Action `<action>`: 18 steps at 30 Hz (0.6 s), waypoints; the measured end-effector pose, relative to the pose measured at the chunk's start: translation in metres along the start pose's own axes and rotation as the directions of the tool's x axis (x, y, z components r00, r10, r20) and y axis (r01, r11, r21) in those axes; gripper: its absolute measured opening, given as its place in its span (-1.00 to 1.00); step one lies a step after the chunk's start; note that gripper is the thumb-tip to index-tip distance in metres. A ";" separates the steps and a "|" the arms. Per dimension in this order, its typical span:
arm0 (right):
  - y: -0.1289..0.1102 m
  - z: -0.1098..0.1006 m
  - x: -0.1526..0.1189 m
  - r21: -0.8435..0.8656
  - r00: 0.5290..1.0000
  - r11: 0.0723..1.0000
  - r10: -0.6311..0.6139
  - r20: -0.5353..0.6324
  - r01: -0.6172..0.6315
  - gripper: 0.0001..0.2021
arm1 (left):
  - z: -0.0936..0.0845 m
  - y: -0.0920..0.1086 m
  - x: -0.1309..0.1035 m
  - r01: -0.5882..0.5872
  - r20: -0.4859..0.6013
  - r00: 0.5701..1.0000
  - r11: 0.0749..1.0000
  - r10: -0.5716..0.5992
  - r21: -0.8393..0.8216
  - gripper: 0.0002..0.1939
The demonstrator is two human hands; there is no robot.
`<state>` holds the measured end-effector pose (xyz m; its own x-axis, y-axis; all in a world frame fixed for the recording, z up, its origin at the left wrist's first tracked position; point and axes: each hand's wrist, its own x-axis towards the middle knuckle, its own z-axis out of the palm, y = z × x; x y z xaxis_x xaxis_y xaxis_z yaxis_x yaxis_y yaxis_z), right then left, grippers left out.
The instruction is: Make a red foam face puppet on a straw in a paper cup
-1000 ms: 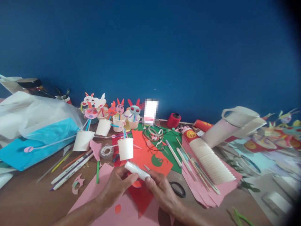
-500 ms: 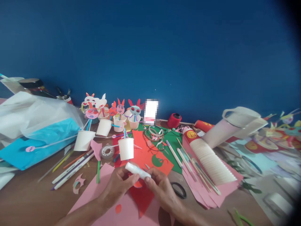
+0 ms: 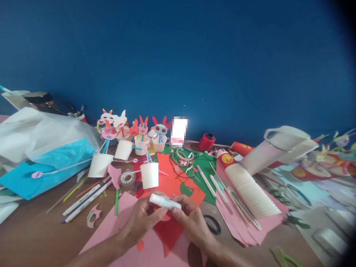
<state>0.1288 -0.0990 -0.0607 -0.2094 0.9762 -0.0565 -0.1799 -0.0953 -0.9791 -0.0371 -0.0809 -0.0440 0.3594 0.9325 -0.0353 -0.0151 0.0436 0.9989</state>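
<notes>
A white tube (image 3: 164, 202), like a glue stick, lies across between my two hands above the papers. My left hand (image 3: 144, 215) is closed on its left end, thumb in front. The right end is pinched by my right hand (image 3: 190, 218). Below the hands are a red paper piece (image 3: 169, 237) and a pink sheet (image 3: 122, 226) with a small red oval (image 3: 140, 246) on it. Just beyond the hands stands a white paper cup (image 3: 149, 176) with blue straws in it.
Cups with paper animal masks (image 3: 143, 128) stand at the back. Nearby are a tape roll (image 3: 127, 178), markers (image 3: 86, 204), black scissor handles (image 3: 212, 224), a long stack of cups (image 3: 250, 187), a white pitcher (image 3: 267, 152) and a plastic bag (image 3: 41, 129).
The tube has tilted closer to level and shifted slightly right along with my hands. Both hands keep their hold on it.
</notes>
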 end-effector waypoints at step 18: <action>-0.028 -0.019 0.013 0.441 0.979 0.877 -0.134 -0.156 0.191 -0.95 | -0.004 -0.004 0.006 0.120 -0.096 0.985 0.972 -0.142 -0.203 -0.57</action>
<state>0.1492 -0.0799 -0.0378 -0.0312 0.9985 0.0459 -0.6214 0.0166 -0.7834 -0.0383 -0.0737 -0.0483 0.2664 0.9470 -0.1793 -0.1606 0.2271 0.9606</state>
